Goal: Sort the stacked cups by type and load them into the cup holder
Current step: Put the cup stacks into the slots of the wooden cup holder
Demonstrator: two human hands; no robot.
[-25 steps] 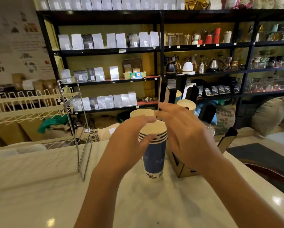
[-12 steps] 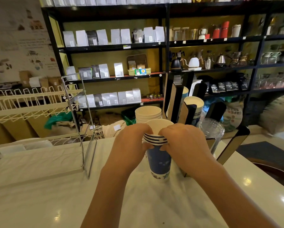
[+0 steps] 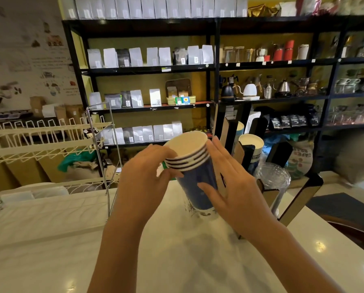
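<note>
White counter [image 3: 50, 240] below; I see the blue cup stack [image 3: 194, 166] tilted between both hands, left hand [image 3: 147, 176] gripping its rims, right hand [image 3: 229, 187] flat-fingered against its side.

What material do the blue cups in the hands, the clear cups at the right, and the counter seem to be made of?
Blue cups: likely paper, matte, with a printed blue wall, rolled striped rims and a cream inside. Clear cups: probably thin plastic, glossy and see-through. Counter: looks like polished stone or an imitation, white with faint veins and bright lamp reflections.
</note>
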